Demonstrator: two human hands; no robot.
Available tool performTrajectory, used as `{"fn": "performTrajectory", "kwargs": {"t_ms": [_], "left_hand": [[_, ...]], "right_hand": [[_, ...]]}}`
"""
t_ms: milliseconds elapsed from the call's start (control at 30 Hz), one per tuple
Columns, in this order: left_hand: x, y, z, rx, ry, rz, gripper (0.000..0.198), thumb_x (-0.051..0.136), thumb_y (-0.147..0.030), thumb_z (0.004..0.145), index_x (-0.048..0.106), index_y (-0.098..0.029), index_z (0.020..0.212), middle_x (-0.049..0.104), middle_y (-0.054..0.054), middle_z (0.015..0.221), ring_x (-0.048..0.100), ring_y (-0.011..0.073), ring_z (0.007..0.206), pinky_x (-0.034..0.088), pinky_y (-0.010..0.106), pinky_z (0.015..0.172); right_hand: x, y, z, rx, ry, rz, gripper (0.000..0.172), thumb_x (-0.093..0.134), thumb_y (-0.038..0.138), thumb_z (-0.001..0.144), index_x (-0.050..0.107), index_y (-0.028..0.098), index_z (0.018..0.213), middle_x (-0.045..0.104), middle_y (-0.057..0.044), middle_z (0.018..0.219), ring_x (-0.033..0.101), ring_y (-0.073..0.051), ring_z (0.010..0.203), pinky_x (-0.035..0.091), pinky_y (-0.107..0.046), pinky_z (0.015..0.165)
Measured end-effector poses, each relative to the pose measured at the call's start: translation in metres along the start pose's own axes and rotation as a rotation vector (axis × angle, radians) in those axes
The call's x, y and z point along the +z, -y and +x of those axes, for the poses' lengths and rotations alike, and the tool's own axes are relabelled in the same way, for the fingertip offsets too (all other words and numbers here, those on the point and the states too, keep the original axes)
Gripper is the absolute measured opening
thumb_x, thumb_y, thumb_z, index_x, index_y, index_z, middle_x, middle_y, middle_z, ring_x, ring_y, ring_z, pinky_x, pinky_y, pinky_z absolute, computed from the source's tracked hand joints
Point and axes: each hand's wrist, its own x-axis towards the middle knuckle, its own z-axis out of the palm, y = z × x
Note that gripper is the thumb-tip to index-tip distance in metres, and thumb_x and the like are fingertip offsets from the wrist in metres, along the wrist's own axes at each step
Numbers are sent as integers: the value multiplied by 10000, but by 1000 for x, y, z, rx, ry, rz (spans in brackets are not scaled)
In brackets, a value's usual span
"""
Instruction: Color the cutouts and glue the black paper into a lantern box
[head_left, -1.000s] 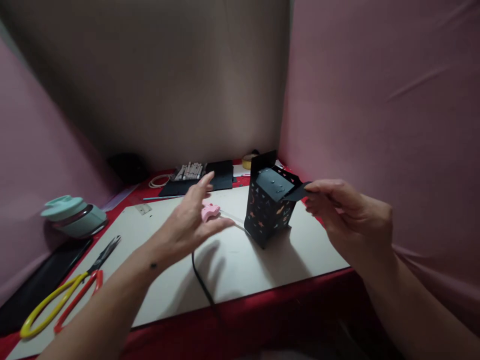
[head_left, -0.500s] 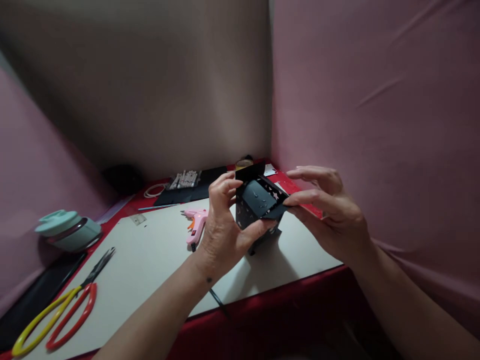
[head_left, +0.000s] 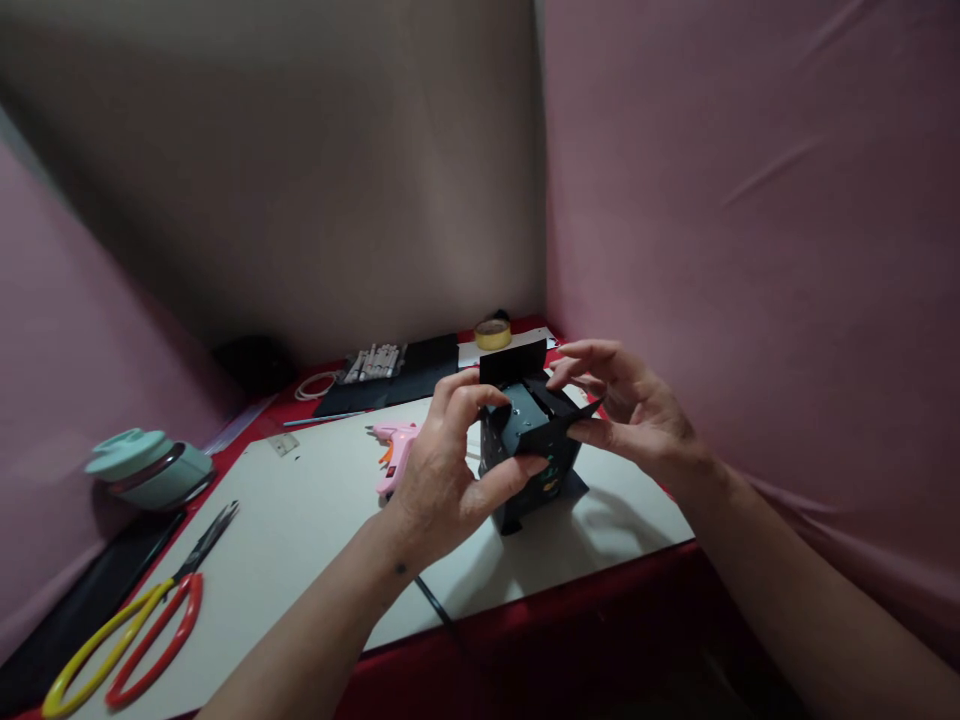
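Observation:
A black paper box (head_left: 536,478) with small cut-outs in its sides stands on the white board, its top flaps partly raised. One grey-lit flap (head_left: 523,412) lies folded over the top and carries small glossy drops. My left hand (head_left: 457,455) is closed around the box's left part, thumb on the near side and fingers at the top edge. My right hand (head_left: 626,405) pinches the right-hand flaps, its thumb under a pointed corner and its fingers on the upper side. A pink glue gun (head_left: 394,450) lies behind my left hand, partly hidden by it.
Scissors (head_left: 161,600) with yellow and red handles lie at the left of the white board (head_left: 300,540). A mint-lidded jar (head_left: 150,468) stands beyond them. Along the back are white markers (head_left: 373,362), black sheets (head_left: 431,368) and a yellow tape roll (head_left: 493,333). Pink cloth hangs at the right.
My right fingers have moved in over the box, and its right flap is folded further inward, covering the opening that showed star cut-outs. My left fingertips now reach onto the flap with drops.

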Motion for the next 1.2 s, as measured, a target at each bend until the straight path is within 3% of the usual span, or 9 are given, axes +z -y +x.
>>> {"fn": "performTrajectory", "kwargs": {"t_ms": [200, 467, 767, 900, 1200], "left_hand": [[0, 2, -3, -36, 2, -99, 393, 780, -350, 844, 530, -279, 1138, 441, 76, 1333, 534, 241, 1230, 540, 401, 1007], [-4, 2, -5, -82, 56, -135, 345, 761, -413, 855, 575, -265, 1105, 430, 86, 1320, 547, 247, 1213, 574, 383, 958], [-3, 2, -13, -75, 54, -124, 350, 754, -440, 863, 570, -274, 1110, 424, 80, 1335, 566, 232, 1171, 569, 344, 890], [-2, 0, -17, -60, 51, -140, 380, 773, -423, 854, 555, -284, 1132, 401, 77, 1371, 576, 219, 1174, 560, 341, 928], [0, -3, -26, 6, 44, -118, 421, 797, -379, 842, 536, -280, 1156, 467, 91, 1364, 524, 261, 1250, 509, 373, 959]], "right_hand": [[2, -4, 1, -6, 14, 7, 514, 776, 300, 827, 560, 302, 1293, 611, -11, 994, 627, -177, 993, 507, -432, 1010], [13, -17, -9, 38, -130, 125, 723, 843, 315, 740, 496, 382, 1370, 517, -13, 1102, 577, -183, 1109, 521, -401, 1040], [15, -2, -15, -81, -55, 65, 631, 728, 186, 830, 523, 368, 1398, 566, -15, 1047, 579, -180, 1051, 534, -387, 997], [13, 4, -17, -82, 0, 17, 668, 707, 137, 827, 501, 337, 1430, 572, -11, 992, 586, -177, 985, 532, -348, 915], [16, 10, -25, -4, -27, 86, 666, 733, 167, 811, 518, 350, 1414, 536, -5, 964, 529, -176, 944, 486, -329, 853]]}}
